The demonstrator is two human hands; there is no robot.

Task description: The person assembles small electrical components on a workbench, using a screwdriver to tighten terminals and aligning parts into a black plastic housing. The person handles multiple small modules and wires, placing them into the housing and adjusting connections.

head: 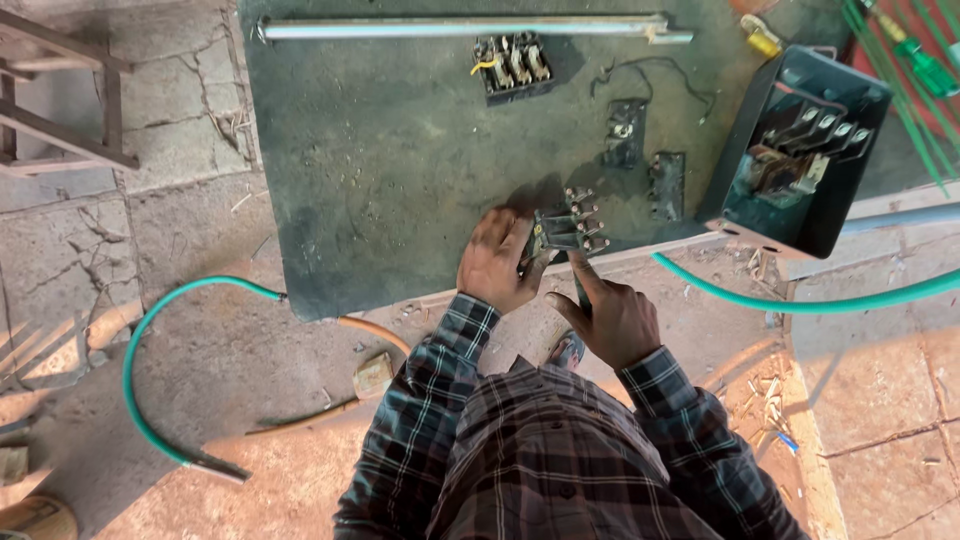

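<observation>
My left hand (495, 262) grips a dark terminal block (566, 226) with several metal studs, holding it at the near edge of a worn green metal table (400, 160). Just below the block, my right hand (610, 315) is closed around a thin tool (580, 288), its index finger stretched up toward the block. The tool's tip is hidden between hand and block. Both sleeves are plaid.
On the table lie a metal bar (460, 28), a fuse block (512, 66), two small dark parts (625, 132) (667, 185) and an open switch box (800, 150). A green hose (170, 360) curves across the cracked floor; another hose (800, 298) runs to the right. A wooden frame (60, 100) stands at the far left.
</observation>
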